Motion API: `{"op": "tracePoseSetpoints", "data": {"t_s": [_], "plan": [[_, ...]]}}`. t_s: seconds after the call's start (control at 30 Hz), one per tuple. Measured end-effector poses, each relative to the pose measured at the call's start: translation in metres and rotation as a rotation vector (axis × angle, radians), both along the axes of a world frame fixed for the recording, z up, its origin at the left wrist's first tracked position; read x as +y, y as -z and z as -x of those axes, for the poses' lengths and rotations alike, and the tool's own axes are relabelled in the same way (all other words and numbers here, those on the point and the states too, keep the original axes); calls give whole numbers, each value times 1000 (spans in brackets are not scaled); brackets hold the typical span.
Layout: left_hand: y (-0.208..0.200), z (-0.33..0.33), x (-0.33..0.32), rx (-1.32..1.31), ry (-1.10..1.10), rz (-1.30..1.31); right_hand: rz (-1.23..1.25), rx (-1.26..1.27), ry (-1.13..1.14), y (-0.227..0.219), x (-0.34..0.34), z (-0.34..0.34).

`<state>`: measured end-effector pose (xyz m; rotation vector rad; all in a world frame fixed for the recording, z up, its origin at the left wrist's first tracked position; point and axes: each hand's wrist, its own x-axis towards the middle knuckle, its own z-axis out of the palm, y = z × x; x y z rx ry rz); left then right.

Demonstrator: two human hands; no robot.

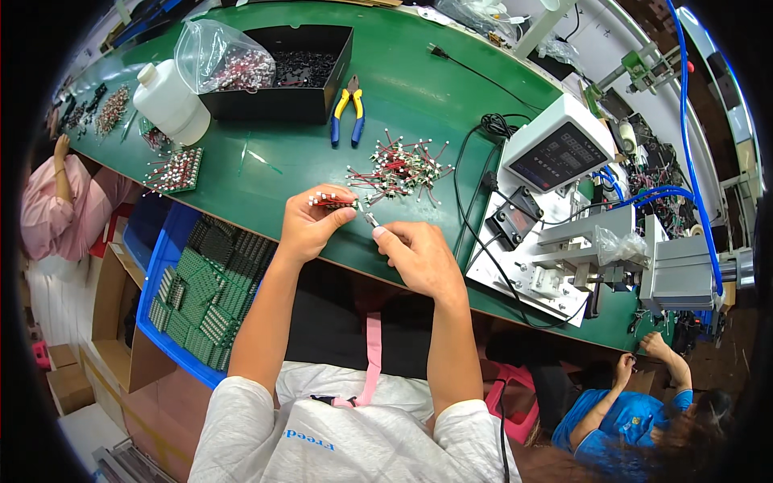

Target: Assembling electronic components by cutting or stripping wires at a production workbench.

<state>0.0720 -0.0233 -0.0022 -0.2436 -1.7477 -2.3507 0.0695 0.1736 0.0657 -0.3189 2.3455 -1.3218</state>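
Observation:
My left hand is closed around a small bunch of red wires with white connectors, above the near edge of the green table. Close to its fingertips, my right hand pinches a small silvery piece between thumb and forefinger; its kind is too small to tell. Just beyond both hands lies a loose pile of red and black wire leads with white connectors. Past that pile, pliers with yellow and blue handles rest on the tabletop.
A black box of small black parts and a plastic bag of leads stand behind a white bottle. A wired circuit panel lies left. A blue bin holds green boards. Right stands a machine with a display; co-workers sit either side.

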Motion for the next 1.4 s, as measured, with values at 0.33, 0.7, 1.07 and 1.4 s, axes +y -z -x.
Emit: {"op": "tracePoseSetpoints", "data": {"t_s": [0.33, 0.7, 1.07, 1.4], "plan": [[1, -2, -3, 71, -18, 75, 102, -82, -19, 8, 2, -2], [12, -1, -9, 47, 43, -360, 627, -453, 59, 23, -6, -3], [10, 6, -4, -63, -187, -340, -373, 244, 235, -15, 10, 24], [12, 2, -2, -18, -52, -178, -109, 204, 150, -12, -3, -16]]}}
